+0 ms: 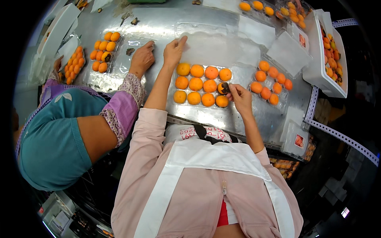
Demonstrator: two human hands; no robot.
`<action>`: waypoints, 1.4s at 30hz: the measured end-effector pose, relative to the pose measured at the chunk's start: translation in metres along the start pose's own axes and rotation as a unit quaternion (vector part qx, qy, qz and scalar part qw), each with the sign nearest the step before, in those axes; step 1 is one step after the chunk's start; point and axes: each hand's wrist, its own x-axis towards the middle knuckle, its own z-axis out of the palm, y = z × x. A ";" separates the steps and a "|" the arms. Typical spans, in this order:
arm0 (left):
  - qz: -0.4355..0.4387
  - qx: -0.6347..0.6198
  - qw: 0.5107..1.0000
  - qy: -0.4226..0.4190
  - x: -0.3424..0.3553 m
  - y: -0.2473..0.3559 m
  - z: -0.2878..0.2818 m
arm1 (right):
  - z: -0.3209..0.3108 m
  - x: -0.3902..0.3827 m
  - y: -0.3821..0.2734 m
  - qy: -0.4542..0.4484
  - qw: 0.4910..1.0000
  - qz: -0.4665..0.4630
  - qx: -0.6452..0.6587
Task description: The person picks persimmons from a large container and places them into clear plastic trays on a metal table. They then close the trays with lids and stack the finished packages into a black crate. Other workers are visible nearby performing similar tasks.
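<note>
A clear plastic tray (pixel 188 88) in front of me holds rows of orange persimmons (pixel 195 84). Its raised clear lid (pixel 204 49) lies back on the far side, and my left hand (pixel 173 52) grips the lid's left edge with fingers partly curled. At the tray's right side, my right hand (pixel 240 98) pinches a persimmon (pixel 222 88) whose dark leafy cap faces my fingertips. The other persimmons show smooth orange tops. White padding sheet seems to lie over the lid area.
Another filled tray (pixel 272 83) sits to the right, beside stacked white sheets (pixel 289 53) and a white foam box (pixel 325 59) of fruit. At left, a co-worker's hand (pixel 142 59) rests near a partly filled tray (pixel 104 51). The metal table's (pixel 158 23) near edge runs before me.
</note>
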 end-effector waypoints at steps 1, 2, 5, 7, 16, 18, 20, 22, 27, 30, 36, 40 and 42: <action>-0.016 0.024 1.000 0.003 -0.001 0.004 0.001 | -0.001 0.000 0.003 0.001 1.000 -0.005 0.001; -0.032 0.049 0.998 0.007 0.000 0.007 0.002 | -0.003 -0.001 0.002 -0.001 1.000 -0.003 -0.005; -0.013 0.091 0.995 0.027 0.003 -0.012 0.015 | -0.009 -0.004 0.001 -0.003 1.000 0.006 0.002; -0.076 0.016 0.997 -0.016 -0.005 -0.029 0.012 | -0.004 -0.008 0.002 0.014 0.999 0.010 0.031; -0.041 0.019 0.998 0.054 -0.033 -0.049 0.006 | 0.006 0.005 -0.005 0.036 0.999 -0.018 -0.023; -0.075 -0.010 0.997 -0.021 -0.051 -0.031 -0.004 | 0.004 0.007 -0.008 0.043 0.998 -0.028 -0.020; -0.058 -0.032 0.998 0.004 -0.061 -0.033 -0.004 | 0.001 0.006 -0.013 0.028 0.999 -0.028 -0.011; -0.053 -0.044 0.998 0.006 -0.065 -0.039 -0.006 | -0.013 -0.002 -0.019 0.023 0.999 -0.026 -0.006; -0.020 -0.001 1.000 0.013 -0.058 -0.042 -0.007 | -0.075 -0.036 -0.008 -0.005 0.990 0.035 -0.140; 0.007 0.064 0.997 0.047 -0.040 -0.049 -0.001 | -0.099 -0.060 0.004 -0.019 0.974 0.074 -0.215; 0.017 0.036 0.995 0.088 -0.009 -0.044 0.002 | -0.132 -0.100 0.036 0.007 0.958 0.155 -0.241; 0.023 -0.045 0.997 0.065 -0.002 -0.029 0.003 | -0.132 -0.107 0.056 0.011 0.965 0.167 -0.201; -0.022 -0.058 0.997 0.053 -0.005 -0.018 0.000 | -0.130 -0.107 0.057 0.025 0.962 0.176 -0.207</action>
